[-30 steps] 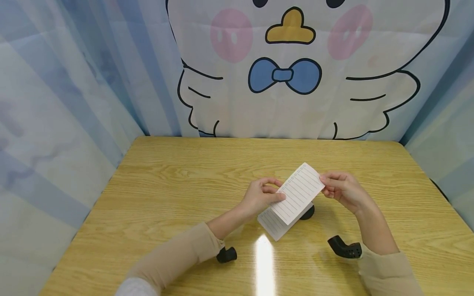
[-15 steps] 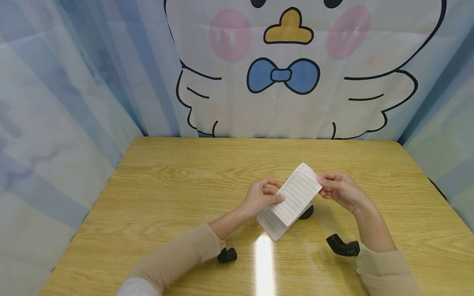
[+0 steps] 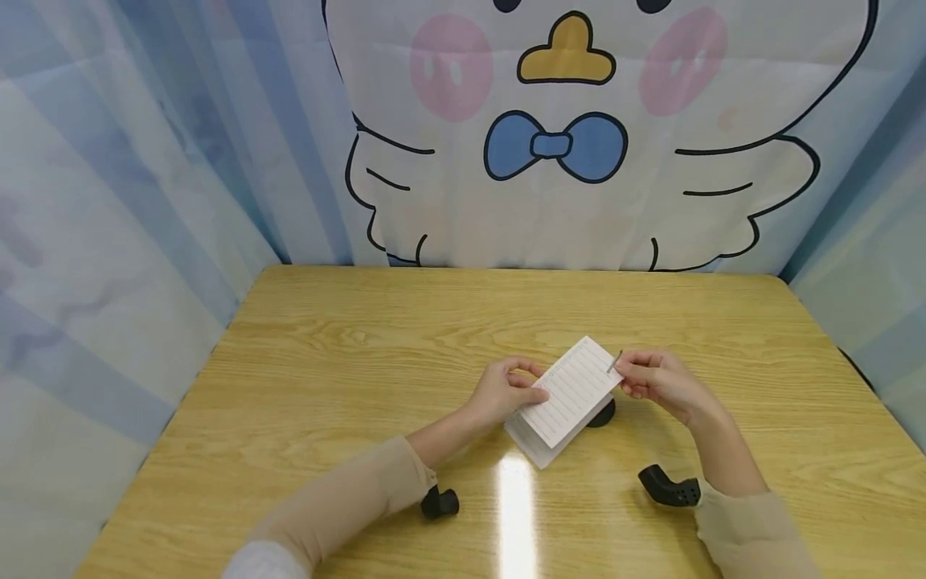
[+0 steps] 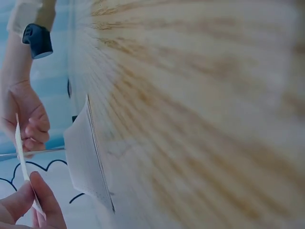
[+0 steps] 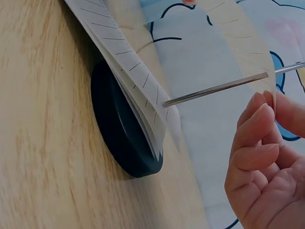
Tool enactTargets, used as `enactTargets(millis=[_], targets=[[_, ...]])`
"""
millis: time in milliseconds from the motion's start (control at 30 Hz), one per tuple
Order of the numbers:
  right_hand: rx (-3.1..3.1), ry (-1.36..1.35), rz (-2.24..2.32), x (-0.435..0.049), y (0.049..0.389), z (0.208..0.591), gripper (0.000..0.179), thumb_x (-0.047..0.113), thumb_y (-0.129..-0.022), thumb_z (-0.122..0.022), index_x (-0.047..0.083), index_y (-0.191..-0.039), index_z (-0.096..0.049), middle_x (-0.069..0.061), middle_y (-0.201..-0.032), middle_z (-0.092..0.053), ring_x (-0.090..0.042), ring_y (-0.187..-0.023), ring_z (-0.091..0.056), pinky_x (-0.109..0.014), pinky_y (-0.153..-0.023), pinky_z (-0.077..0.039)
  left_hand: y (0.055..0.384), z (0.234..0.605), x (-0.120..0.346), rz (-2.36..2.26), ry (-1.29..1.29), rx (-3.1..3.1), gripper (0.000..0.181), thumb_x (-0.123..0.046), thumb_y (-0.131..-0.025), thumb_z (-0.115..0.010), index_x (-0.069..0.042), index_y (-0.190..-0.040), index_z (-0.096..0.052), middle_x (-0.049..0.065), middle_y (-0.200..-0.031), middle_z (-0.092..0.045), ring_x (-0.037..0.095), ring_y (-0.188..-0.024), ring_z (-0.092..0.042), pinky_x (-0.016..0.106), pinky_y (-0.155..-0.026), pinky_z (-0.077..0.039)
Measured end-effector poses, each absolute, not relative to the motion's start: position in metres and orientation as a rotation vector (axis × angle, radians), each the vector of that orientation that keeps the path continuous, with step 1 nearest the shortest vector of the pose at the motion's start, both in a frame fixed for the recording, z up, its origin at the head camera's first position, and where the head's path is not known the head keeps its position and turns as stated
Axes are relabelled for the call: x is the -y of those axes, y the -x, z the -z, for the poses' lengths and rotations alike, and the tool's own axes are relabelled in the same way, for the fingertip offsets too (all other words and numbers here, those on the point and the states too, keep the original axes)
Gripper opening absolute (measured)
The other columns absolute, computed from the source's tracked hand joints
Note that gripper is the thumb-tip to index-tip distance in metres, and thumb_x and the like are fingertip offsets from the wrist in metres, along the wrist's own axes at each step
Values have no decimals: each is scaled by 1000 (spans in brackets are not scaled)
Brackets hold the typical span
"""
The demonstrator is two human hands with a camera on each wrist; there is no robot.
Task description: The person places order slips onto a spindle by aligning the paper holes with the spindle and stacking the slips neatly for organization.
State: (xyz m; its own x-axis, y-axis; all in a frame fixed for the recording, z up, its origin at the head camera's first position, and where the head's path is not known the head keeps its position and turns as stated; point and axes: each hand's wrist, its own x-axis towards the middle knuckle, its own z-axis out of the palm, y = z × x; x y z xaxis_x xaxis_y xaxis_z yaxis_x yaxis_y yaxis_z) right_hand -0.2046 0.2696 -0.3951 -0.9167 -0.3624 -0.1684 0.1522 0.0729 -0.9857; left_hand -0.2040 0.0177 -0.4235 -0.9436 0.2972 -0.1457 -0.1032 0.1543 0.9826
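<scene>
My left hand [image 3: 506, 390] pinches the left edge of a white lined paper sheet [image 3: 575, 390] between thumb and fingers. At the sheet's far right corner my right hand [image 3: 665, 386] pinches it as well. A thin metal spike [image 5: 214, 90] runs through the sheet near that corner, its upper part showing beyond the paper. Lower down, a stack of lined sheets [image 5: 138, 71] is on the same spike, tilted against the round black base [image 5: 116, 124] on the table. In the head view the held sheet covers most of the stack. The held sheet hangs apart from the stack.
The wooden table [image 3: 362, 330] surrounds the spike's base, with a bright reflection in front. A black curved device sits at my right wrist [image 3: 669, 486], another at my left wrist [image 3: 440, 503]. A cartoon-printed curtain [image 3: 550, 217] hangs behind the table.
The held sheet has come down slightly toward the stack, and the spike now pokes up through its right corner. Both hands have lowered a little with it.
</scene>
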Motion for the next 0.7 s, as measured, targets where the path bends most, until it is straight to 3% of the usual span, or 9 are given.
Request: enactTargets(millis=[300,700], targets=[[-2065,131,1735,-273,209,405,19,10,-92,-52,16,-79,-64,5,-69,-59,-5,-61,-52,-19,-56,-43,205,430,-20,-1744,-99,-2127,23,1,-73,-73,-4,-92,-62,3,-65,-58,11,-57,-56,21,-52,-46],[-2090,124,1611,-275,214,419,15,15,-93,-52,14,-81,-63,2,-67,-54,-6,-56,-49,-20,-49,-39,205,438,-21,-1661,-96,-2177,21,2,-73,-73,-3,-90,-62,6,-66,-62,11,-58,-59,21,-54,-48]])
